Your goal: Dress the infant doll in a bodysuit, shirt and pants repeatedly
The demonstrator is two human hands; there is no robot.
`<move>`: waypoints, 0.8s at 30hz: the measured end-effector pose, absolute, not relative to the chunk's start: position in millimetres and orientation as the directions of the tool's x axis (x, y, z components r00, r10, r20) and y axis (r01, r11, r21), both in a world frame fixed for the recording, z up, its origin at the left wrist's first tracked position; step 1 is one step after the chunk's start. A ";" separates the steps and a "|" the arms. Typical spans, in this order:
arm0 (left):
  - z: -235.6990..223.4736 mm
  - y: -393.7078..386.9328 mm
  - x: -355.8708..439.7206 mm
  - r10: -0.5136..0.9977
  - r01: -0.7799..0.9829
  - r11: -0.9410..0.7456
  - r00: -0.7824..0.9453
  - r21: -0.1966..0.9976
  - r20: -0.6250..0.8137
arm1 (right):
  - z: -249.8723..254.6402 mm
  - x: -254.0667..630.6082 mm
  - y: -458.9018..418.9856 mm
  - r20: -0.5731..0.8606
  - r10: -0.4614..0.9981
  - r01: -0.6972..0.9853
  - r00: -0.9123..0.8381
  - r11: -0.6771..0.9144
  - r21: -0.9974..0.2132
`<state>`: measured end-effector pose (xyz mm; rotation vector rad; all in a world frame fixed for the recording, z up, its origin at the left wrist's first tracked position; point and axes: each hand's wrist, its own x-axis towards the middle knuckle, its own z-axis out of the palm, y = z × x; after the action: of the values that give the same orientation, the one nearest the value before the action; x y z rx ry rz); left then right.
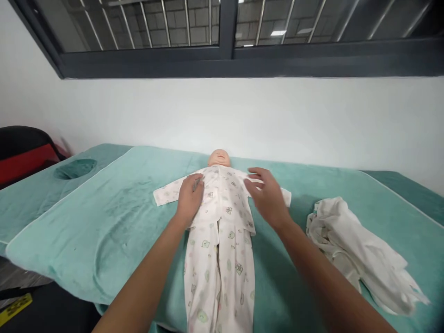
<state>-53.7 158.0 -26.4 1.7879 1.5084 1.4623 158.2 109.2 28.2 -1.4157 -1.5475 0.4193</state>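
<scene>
While long white cloth trousers [199, 273] printed with small animals are laid flat nearest the viewer on a teal plush cover [86, 222], their waist is overlapped by a matching long-sleeved shirt [217, 185]. The shirt's left-hand side is touched by the left hand [190, 196], fingers curled; whether cloth is pinched in its grip cannot be told. Over the opposite sleeve the right hand [267, 196] is held with its grip open. To the right, a crumpled white cloth [360, 249] is set apart. Beyond the collar, a bald plastic doll's head [219, 157] is seen, backed by a white wall [222, 115]. The shirt could be skewed by an uneven tug, or the sleeve snagged by spread fingers.
</scene>
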 end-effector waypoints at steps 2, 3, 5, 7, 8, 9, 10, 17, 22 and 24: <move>-19.1 179.1 -45.3 0.889 0.490 -0.369 -0.061 0.790 0.453 | 28.2 135.7 148.1 0.348 0.933 0.621 0.096 0.217 -0.753; -15.1 190.4 -40.3 0.895 0.489 -0.377 -0.027 0.787 0.445 | 28.6 125.3 166.2 0.328 0.941 0.679 0.076 0.192 -0.708; -8.7 212.3 -30.9 0.902 0.487 -0.392 0.036 0.780 0.431 | 29.3 108.9 196.3 0.228 0.972 0.795 0.056 0.094 -0.599; -6.3 229.5 -24.5 0.902 0.484 -0.408 0.083 0.774 0.423 | 28.3 100.6 216.0 0.122 0.991 0.857 0.057 0.014 -0.516; -6.6 235.5 -22.8 0.902 0.485 -0.413 0.098 0.771 0.421 | 26.9 99.4 222.2 0.090 0.994 0.868 0.056 -0.004 -0.496; -7.6 239.5 -22.0 0.901 0.490 -0.417 0.112 0.766 0.419 | 24.8 99.8 226.3 0.077 0.996 0.872 0.050 -0.006 -0.489; -9.0 241.6 -21.9 0.900 0.498 -0.421 0.126 0.758 0.417 | 22.4 101.3 228.8 0.082 0.996 0.873 0.039 0.006 -0.487; -8.3 236.4 -23.8 0.909 0.534 -0.416 0.211 0.737 0.360 | 9.4 114.0 232.0 0.163 0.987 0.849 0.000 0.086 -0.522; -4.6 235.3 -21.1 0.941 0.541 -0.338 0.193 0.770 0.277 | 0.8 122.2 233.0 0.215 0.970 0.639 0.109 0.097 -0.763; -4.2 234.6 -20.5 0.949 0.544 -0.317 0.176 0.777 0.263 | -2.5 123.5 230.3 0.230 0.943 0.511 0.241 0.078 -0.856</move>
<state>-20.5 234.6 -4.2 1.9378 1.4016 1.0175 123.5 230.3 -2.5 -1.5676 -1.4021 0.5739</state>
